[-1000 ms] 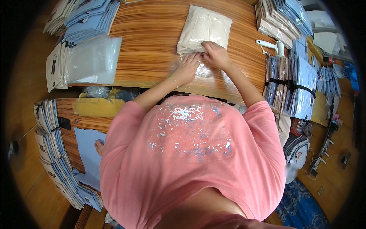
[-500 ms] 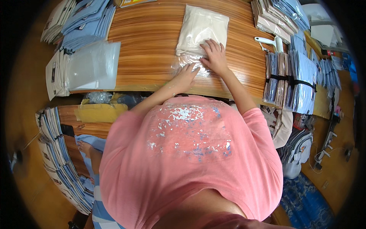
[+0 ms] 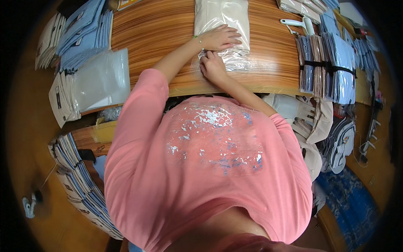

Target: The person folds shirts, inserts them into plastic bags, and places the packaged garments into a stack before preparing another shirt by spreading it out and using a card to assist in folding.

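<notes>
A folded beige garment in a clear plastic bag lies flat near the far middle of the table. My left hand rests on its near part, fingers stretched out toward the right. Just below it, my right hand has its fingers curled at the left end of the bag's crinkled clear flap. The fingertips seem to pinch the flap there, though they are partly hidden. Both forearms lean over the table's near edge, the left one reaching farther.
Stacks of blue folded garments and clear plastic bags stand at left. On the right are a white-handled lint roller and bagged garments bound by a black strap. More folded garments are piled lower left.
My left hand has moved up from the flap onto the bagged garment. My right hand has come down and left to the flap's left end. The view has shifted slightly.
</notes>
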Demonstrator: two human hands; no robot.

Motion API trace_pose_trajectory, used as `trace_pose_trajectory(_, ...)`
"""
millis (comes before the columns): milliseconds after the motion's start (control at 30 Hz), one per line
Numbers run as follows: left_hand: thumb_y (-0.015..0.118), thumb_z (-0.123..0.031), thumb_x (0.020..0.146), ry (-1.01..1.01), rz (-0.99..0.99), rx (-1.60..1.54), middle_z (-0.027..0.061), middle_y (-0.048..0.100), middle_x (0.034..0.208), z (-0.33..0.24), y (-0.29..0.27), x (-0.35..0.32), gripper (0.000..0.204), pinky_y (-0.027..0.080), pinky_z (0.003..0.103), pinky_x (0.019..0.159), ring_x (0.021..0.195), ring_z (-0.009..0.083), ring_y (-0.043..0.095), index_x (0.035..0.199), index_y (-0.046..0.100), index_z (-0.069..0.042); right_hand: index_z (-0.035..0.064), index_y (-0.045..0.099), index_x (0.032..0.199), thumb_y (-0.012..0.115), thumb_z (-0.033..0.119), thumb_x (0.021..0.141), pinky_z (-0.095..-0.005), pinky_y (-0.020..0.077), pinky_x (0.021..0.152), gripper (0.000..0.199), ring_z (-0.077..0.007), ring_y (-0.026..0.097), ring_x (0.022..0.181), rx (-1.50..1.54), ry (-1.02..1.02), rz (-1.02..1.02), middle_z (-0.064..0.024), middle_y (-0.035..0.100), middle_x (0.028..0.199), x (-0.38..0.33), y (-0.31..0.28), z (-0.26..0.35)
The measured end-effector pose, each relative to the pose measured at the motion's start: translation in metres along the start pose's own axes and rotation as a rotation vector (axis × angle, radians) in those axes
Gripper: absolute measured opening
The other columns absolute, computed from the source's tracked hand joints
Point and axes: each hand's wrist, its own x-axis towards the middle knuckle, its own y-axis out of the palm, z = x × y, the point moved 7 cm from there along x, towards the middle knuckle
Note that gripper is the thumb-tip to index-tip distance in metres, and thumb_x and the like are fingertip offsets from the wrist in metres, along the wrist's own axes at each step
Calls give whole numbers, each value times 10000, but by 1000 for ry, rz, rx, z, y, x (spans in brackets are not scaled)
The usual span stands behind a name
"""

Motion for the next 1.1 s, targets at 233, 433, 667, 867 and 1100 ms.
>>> trace_pose_trajectory(233, 551, -401, 822, 45, -83, 59, 44, 377, 1376, 5, 19, -8, 497, 214, 489, 1077, 1293, 246, 318, 1286, 461, -249, 14, 588, 916, 539, 52, 703, -367, 459, 796, 221, -287, 536, 903, 81, -104, 28, -117, 564, 914, -6, -8, 8)
trace_pose_trajectory(433, 560, -407, 819, 42, -94, 46, 41, 368, 1382, 5, 19, -11, 510, 218, 485, 1076, 1293, 244, 323, 1291, 452, -250, 32, 575, 865, 514, 89, 711, -340, 463, 752, 175, -241, 529, 859, 50, -283, 30, -89, 548, 871, -18, -22, 28)
trace_pose_trajectory(667, 534, -452, 825, 48, -93, 87, 40, 398, 1361, 5, 19, -12, 500, 218, 464, 1079, 1285, 236, 329, 1276, 478, -243, 65, 576, 827, 531, 114, 715, -335, 432, 700, 131, -227, 516, 829, 105, -559, 208, -69, 521, 831, -54, -38, 58)
trace_pose_trajectory(867, 573, -405, 810, 37, -79, 50, 49, 386, 1371, 3, 14, -11, 523, 210, 479, 1080, 1285, 246, 333, 1296, 453, -252, 70, 582, 832, 605, 128, 707, -362, 404, 739, 140, -246, 528, 832, -88, -96, -35, -57, 563, 851, -42, -86, -50)
trace_pose_trajectory(1100, 585, -413, 796, 20, -71, 70, 41, 390, 1372, 4, 16, -10, 522, 220, 475, 1076, 1273, 243, 347, 1282, 474, -258, 75, 583, 767, 583, 119, 706, -350, 422, 733, 75, -229, 531, 809, -168, -133, 137, -52, 558, 781, -55, -84, -63)
